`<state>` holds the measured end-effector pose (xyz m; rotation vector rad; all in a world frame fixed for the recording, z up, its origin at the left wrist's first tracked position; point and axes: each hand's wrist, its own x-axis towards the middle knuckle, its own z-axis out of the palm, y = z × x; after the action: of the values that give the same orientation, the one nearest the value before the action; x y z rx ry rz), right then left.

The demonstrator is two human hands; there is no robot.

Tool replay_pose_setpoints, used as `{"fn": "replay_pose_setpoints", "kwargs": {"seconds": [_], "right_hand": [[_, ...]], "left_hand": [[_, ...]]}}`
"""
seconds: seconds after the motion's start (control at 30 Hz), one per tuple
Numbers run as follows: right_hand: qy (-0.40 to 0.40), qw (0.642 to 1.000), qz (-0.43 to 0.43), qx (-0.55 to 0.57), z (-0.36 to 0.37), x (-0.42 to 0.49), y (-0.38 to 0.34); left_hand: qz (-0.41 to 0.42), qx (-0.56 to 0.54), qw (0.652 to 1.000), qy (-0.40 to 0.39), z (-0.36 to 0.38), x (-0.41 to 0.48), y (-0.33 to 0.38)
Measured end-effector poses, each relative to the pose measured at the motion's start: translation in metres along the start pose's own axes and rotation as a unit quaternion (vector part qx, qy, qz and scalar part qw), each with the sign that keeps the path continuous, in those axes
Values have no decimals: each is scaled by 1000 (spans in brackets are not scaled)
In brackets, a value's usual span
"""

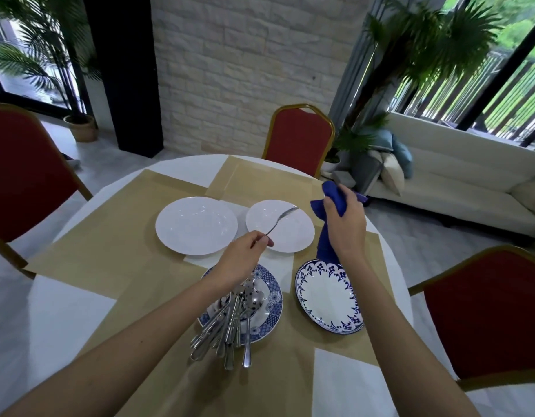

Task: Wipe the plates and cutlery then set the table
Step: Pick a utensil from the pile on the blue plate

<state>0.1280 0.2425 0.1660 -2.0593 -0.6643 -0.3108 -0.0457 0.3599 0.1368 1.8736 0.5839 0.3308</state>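
the left hand (242,260) pinches the handle end of a slim silver utensil (280,219) between thumb and curled fingers, raising it so that its head, too blurred to name, is over the smaller plain white plate (290,242). the right hand (346,227) is clenched around a bunched dark blue cloth (326,245), whose loose end hangs down to the rim of a white plate with a blue floral border (326,299). a larger plain white plate (197,225) lies just left of the smaller one. a pile of silver cutlery (233,323) rests on a blue-patterned plate (273,296) below the left wrist. all stand on a round white table with tan paper mats (118,242).
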Motion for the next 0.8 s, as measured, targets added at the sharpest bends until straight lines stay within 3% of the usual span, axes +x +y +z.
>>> {"fn": "replay_pose_setpoints", "kwargs": {"seconds": [0.17,0.3,0.43,0.53,0.57,0.67,0.8], "right_hand": [[-9,991,-132,28,10,-22,-15],[-64,973,-212,-58,21,-27,-4],[-52,977,-172,-113,28,-30,10],[-102,944,-260,-176,30,-33,12],[-99,946,-251,-180,29,-30,13],[-21,970,-192,-151,27,-22,15],[-71,937,-280,-194,30,-33,20]], "left_hand": [[-54,-142,987,-55,11,6,3],[-67,-220,969,-93,14,4,10],[-60,-199,975,-77,14,-1,2],[-58,-192,977,-68,12,-4,-5],[-56,-187,979,-66,13,-4,-7],[-46,-180,981,-62,14,-3,-6],[-42,-157,985,-63,13,-3,-11]]}}
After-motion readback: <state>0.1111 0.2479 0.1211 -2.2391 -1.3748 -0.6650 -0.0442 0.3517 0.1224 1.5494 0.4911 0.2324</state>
